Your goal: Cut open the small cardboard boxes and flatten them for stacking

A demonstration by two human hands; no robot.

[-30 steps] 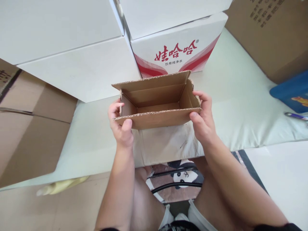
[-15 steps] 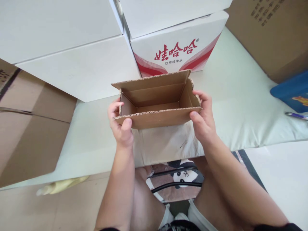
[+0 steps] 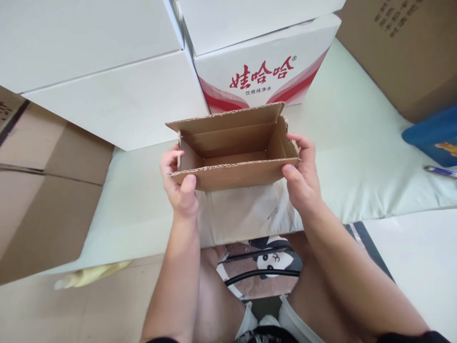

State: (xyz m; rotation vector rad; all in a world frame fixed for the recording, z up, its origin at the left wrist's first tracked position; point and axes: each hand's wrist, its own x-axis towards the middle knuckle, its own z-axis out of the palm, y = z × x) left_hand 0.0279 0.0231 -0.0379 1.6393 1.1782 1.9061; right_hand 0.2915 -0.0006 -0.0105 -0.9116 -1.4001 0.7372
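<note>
2 hands [image 3: 180, 193] hold an open cardboard box [image 3: 237, 177] by its ends.

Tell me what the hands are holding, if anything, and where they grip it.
An open cardboard box: the left hand grips its left end, the right hand its right end, each with the thumb on the near side.
</note>
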